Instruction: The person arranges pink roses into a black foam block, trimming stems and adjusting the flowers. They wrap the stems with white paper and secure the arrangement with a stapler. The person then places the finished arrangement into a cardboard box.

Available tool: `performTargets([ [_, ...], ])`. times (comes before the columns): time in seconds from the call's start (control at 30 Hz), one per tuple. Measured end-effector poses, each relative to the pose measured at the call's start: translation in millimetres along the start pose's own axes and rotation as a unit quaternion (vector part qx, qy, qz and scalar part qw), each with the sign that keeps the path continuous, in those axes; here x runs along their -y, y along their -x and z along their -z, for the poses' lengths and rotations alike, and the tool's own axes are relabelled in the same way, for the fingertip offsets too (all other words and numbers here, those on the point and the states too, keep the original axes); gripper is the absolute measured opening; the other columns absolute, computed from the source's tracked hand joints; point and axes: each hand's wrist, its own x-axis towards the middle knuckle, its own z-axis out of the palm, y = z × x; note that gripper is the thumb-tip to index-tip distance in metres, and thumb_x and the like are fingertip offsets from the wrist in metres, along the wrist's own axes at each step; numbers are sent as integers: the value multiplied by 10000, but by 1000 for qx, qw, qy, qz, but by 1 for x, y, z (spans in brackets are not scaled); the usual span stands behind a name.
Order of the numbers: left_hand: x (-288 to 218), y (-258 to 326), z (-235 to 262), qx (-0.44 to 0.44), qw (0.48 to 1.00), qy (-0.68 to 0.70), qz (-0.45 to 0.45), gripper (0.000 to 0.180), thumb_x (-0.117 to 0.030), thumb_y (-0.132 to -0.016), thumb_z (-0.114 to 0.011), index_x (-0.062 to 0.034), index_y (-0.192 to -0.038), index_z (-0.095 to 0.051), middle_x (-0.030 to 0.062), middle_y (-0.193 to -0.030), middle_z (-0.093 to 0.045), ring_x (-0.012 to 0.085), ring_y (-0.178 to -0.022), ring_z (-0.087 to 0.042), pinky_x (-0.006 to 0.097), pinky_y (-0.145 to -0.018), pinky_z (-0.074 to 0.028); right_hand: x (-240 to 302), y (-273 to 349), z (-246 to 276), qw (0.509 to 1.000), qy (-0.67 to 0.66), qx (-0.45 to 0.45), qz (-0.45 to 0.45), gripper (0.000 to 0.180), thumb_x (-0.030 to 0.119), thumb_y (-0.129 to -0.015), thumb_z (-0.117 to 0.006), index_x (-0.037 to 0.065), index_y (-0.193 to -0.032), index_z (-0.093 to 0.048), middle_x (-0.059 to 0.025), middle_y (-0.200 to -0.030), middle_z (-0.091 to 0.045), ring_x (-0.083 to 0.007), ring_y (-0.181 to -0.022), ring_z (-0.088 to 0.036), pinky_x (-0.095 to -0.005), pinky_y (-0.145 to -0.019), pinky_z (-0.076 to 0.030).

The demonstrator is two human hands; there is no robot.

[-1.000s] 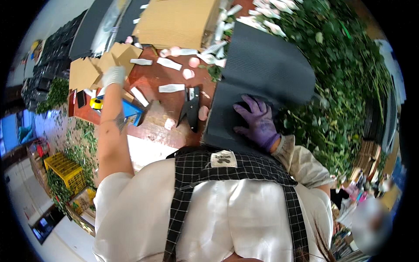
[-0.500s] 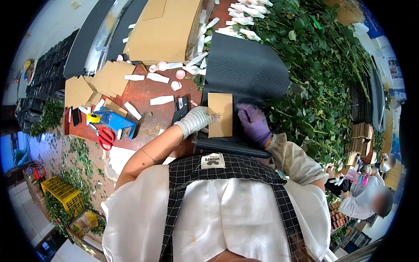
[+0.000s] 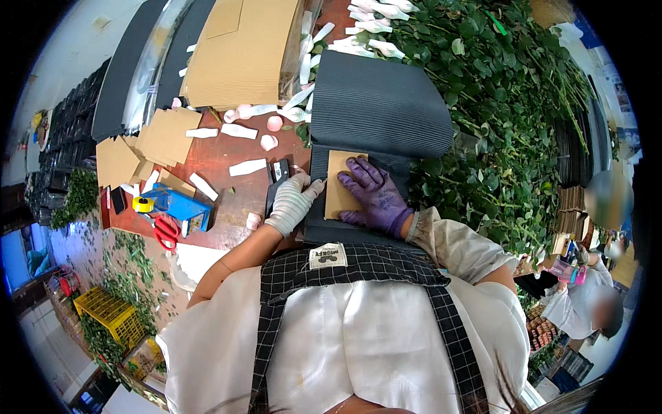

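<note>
A small brown cardboard piece (image 3: 340, 181) lies on a dark grey corrugated sheet (image 3: 379, 110) in front of me. My right hand (image 3: 376, 196), in a purple glove, presses flat on the cardboard piece with fingers spread. My left hand (image 3: 293, 202), in a white knit glove, rests on the sheet's left edge, fingertips touching the cardboard piece. A black stapler-like tool (image 3: 277, 178) lies just left of that hand on the red-brown table (image 3: 221, 200).
Cut cardboard squares (image 3: 148, 141), a big brown corrugated sheet (image 3: 241, 52), white paper strips (image 3: 247, 166), a blue tape dispenser (image 3: 176, 205) and red scissors (image 3: 165, 231) lie on the left. Green leafy stems (image 3: 510, 103) pile on the right. A person (image 3: 586, 303) works at lower right.
My left hand has come from the cardboard squares at the left to the dark sheet, bringing a cardboard piece. My right hand now lies flat on that piece.
</note>
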Motion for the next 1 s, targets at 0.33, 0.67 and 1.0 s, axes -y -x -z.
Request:
performTargets([
  [0.33,10,-5,-9,73,987,139,33,448,-340,-770,-715,58,-948,-614,188,-864,-663,267,-793,-642,357,-736,-493,-12,3,-12,1000,-25,6,10,805,607,-751,-614,99,-1353,-448,-173,-1460,-307,-329,-1373,-252,-487,-1084,-239],
  [0.67,-41,-19,-17,57,856,-260,-444,956,-459,-611,-793,-5,-1337,-369,231,-1352,-400,397,-1295,-351,450,-1053,-319,-20,0,1,999,-33,32,8,820,492,-744,-660,17,-1357,-392,-201,-1412,-356,-373,-1327,-301,-439,-1117,-225],
  [1.0,-66,-18,-15,175,793,-479,-332,994,-616,-662,-685,-18,-1378,-345,266,-1467,-219,444,-1371,-183,515,-1098,-224,-108,-44,182,915,-339,-215,-37,345,265,-947,-528,23,-1188,-569,-88,-1137,-627,-174,-1024,-577,-312,-908,-457],
])
